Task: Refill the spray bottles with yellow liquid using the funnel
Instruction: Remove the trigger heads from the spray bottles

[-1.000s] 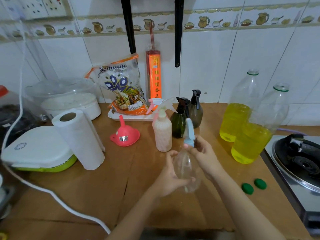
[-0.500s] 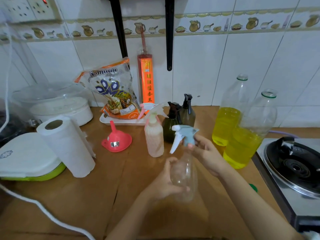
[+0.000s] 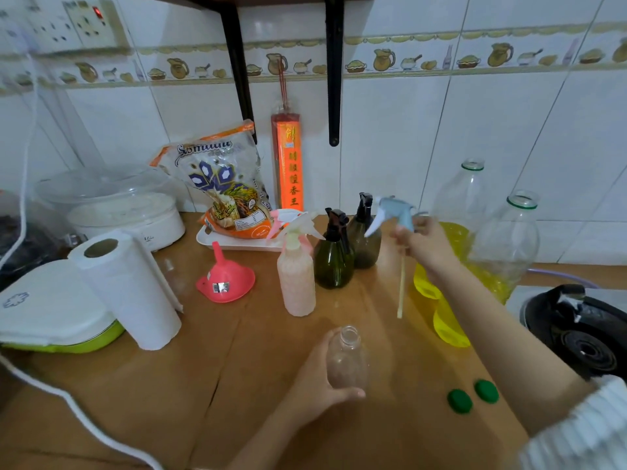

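From the head camera, the left hand (image 3: 314,385) grips a clear bottle (image 3: 346,359) upright on the wooden table (image 3: 237,385), near the front edge, its neck uncapped. The right hand (image 3: 425,244) is raised above the table's middle and grasps a blue spray head (image 3: 395,215), its dip tube (image 3: 402,286) hanging down clear of the bottle. A red funnel (image 3: 225,278) sits mouth-down left of centre, beside a pink spray bottle (image 3: 295,276) and two dark green spray bottles (image 3: 334,256). Two large bottles of yellow liquid (image 3: 488,266) stand open toward the right edge by the back wall, partly behind the right arm. Two green caps (image 3: 471,396) lie near the front right corner. A paper towel roll (image 3: 127,290) stands toward the left edge.
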